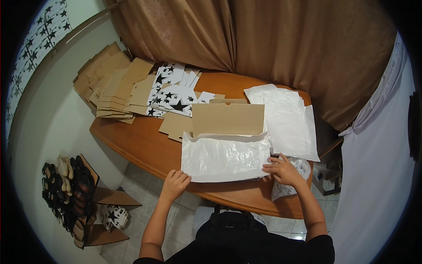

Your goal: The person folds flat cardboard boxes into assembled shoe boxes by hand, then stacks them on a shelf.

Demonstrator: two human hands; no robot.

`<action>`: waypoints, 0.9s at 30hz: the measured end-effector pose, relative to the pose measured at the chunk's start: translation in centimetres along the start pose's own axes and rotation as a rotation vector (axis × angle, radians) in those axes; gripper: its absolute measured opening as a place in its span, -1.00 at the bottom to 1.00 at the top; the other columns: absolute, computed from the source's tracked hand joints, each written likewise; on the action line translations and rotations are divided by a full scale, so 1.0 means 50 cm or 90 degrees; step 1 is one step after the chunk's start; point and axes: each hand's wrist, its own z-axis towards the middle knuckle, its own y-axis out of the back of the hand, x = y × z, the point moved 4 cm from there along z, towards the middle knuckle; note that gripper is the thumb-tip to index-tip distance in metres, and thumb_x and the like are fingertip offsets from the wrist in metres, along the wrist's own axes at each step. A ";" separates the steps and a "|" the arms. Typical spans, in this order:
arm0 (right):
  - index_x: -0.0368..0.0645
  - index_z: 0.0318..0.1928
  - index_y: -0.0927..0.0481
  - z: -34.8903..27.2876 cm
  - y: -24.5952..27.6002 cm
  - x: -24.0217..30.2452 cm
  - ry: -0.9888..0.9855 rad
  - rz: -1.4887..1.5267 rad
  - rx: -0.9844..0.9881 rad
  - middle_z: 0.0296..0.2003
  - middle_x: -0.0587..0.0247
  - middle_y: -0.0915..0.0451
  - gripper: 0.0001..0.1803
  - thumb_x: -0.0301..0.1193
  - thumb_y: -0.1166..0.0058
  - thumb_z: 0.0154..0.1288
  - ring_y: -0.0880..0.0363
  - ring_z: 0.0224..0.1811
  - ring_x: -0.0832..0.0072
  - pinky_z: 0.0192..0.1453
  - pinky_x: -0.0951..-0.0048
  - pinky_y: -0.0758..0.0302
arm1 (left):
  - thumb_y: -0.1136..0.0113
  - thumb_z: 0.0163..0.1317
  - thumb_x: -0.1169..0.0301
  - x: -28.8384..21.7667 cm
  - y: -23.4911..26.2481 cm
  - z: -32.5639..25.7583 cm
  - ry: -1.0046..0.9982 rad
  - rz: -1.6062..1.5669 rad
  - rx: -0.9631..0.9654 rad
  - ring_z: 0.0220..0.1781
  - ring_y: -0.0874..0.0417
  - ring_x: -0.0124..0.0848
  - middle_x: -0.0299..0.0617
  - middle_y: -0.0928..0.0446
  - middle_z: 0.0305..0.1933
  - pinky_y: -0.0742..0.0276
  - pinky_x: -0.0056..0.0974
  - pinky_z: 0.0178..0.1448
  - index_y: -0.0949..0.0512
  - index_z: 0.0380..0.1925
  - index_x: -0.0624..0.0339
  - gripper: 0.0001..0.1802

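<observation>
the white wrapping (224, 158) lies on the table (136, 138), near its front edge. the fingers of the left hand (176, 181) are curled at its lower left corner; whether they pinch it, i cannot tell. the right hand (283, 170) has its fingers spread over the right edge. if the two hands pull unequally, the shiny surface may wrinkle or tear. behind its wavy upper edge rises brown cardboard (228, 119), which could be bent by a strong push. the crumpled clear plastic (303, 167) beside the right wrist might catch on the arm.
</observation>
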 end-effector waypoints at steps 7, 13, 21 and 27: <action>-0.12 0.02 -0.53 0.113 0.038 0.063 0.061 0.099 -0.084 0.07 0.22 -0.49 -0.61 -0.24 0.05 0.23 -0.29 0.26 0.28 0.37 -0.02 -0.02 | -0.17 0.04 0.07 0.045 0.007 0.112 -0.007 -0.226 0.051 0.06 -0.45 -0.25 -0.17 -0.50 -0.07 -0.27 -0.12 0.15 -0.52 -0.14 0.13 -0.54; -0.11 0.19 -0.33 0.279 -0.119 0.104 0.193 0.059 -0.058 0.26 0.10 -0.24 -0.45 -0.10 0.10 0.25 -0.17 0.32 0.29 0.37 0.06 -0.06 | -0.11 0.05 -0.08 0.013 -0.161 0.216 -0.202 -0.212 0.157 0.29 -0.27 -0.16 -0.03 -0.34 0.20 -0.07 -0.03 0.36 -0.38 0.05 0.23 -0.30; 0.05 0.34 -0.11 0.280 -0.266 0.044 0.136 -0.147 0.143 0.35 0.10 -0.04 -0.06 0.32 0.15 0.06 -0.03 0.37 0.19 0.41 0.05 0.10 | -0.02 -0.12 -0.38 -0.040 -0.318 0.205 -0.246 -0.031 0.519 0.44 0.02 -0.32 -0.16 -0.03 0.41 0.11 -0.01 0.41 -0.05 0.32 0.17 0.12; 0.18 0.40 0.14 0.290 -0.259 0.048 0.006 -0.172 0.362 0.36 0.18 -0.02 0.12 0.35 0.00 -0.09 0.04 0.40 0.23 0.41 0.05 0.10 | -0.11 -0.20 -0.40 -0.041 -0.332 0.207 -0.223 -0.024 0.604 0.42 -0.01 -0.36 -0.25 -0.01 0.42 0.13 -0.11 0.39 0.16 0.37 0.17 0.28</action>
